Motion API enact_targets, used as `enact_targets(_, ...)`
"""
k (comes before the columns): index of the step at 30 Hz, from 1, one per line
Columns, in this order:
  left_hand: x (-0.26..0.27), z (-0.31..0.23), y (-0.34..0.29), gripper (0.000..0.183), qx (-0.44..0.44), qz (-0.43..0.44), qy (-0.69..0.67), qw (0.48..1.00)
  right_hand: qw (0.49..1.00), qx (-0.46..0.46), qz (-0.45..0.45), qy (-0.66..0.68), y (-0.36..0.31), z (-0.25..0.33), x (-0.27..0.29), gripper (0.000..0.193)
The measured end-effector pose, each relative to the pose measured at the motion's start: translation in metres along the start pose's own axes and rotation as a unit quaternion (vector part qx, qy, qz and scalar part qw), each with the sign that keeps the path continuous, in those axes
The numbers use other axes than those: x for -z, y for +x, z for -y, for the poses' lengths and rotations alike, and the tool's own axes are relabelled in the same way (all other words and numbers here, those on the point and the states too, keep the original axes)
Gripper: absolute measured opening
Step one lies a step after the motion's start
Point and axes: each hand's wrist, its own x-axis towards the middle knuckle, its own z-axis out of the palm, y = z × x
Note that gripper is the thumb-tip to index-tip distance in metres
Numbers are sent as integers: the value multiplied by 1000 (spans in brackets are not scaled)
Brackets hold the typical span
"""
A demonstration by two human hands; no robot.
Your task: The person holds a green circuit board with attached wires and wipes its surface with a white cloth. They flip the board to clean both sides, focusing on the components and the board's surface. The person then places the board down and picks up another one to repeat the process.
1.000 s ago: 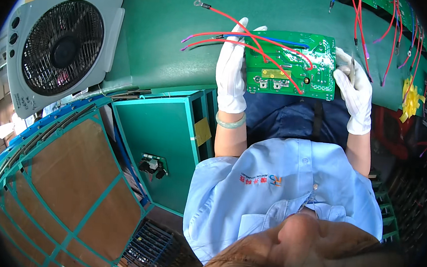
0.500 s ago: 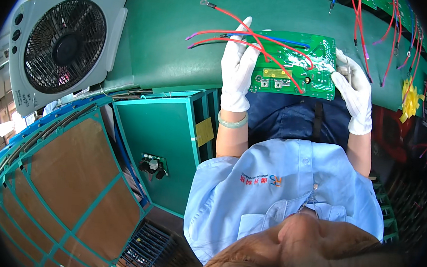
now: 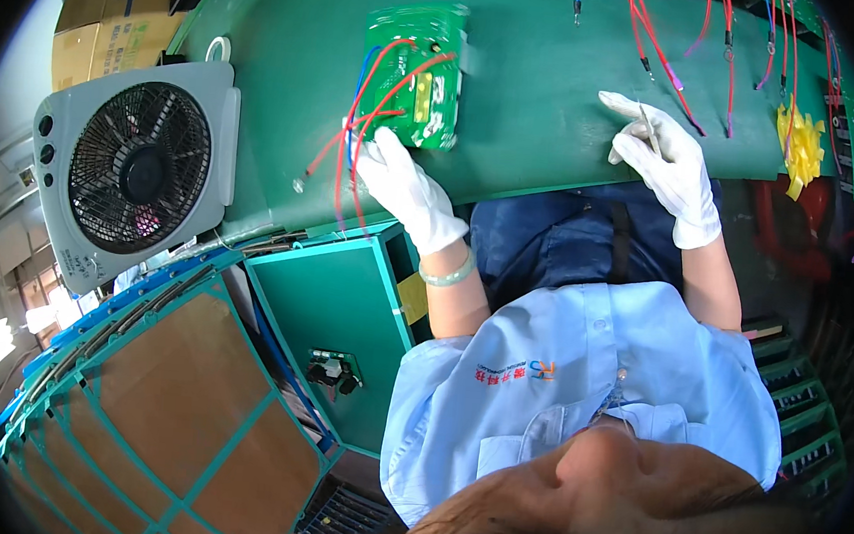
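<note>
My left hand (image 3: 403, 190), in a white glove, grips the near left edge of a green circuit board (image 3: 449, 73). Motion smears the board a little as it is held up on the left side of the bench. Red wires (image 3: 342, 175) and a blue one spring from it and hang over my fingers, one ending in a ring terminal. My right hand (image 3: 673, 176), gloved too, is closed around a thin metal tool that looks like tweezers (image 3: 648, 130). It hovers above the bench's near edge, apart from the board.
A green mat covers the bench (image 3: 531, 94). To the left stands a grey box fan (image 3: 144, 169), with cardboard boxes (image 3: 136, 13) behind it. More boards with dangling red wires (image 3: 641, 28) line the far right, near a yellow bundle (image 3: 802, 151). A green cabinet (image 3: 323, 309) is below left.
The board has travelled left and away with my left hand and turned upright. My right hand has let go of it and shifted slightly left, keeping the tweezers.
</note>
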Motion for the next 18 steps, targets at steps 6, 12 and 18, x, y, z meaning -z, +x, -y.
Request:
enact_targets(6,-14,-16,-92,82,-86,222,82,968,999,-41,4,-4,-3,14,3,39)
enact_targets(12,27,-12,-104,61,-236,445,394,768,999,-20,-3,42,-4,3,15,35)
enact_targets(18,120,26,-92,26,-233,295,412,830,999,45,-7,1,-5,15,20,38)
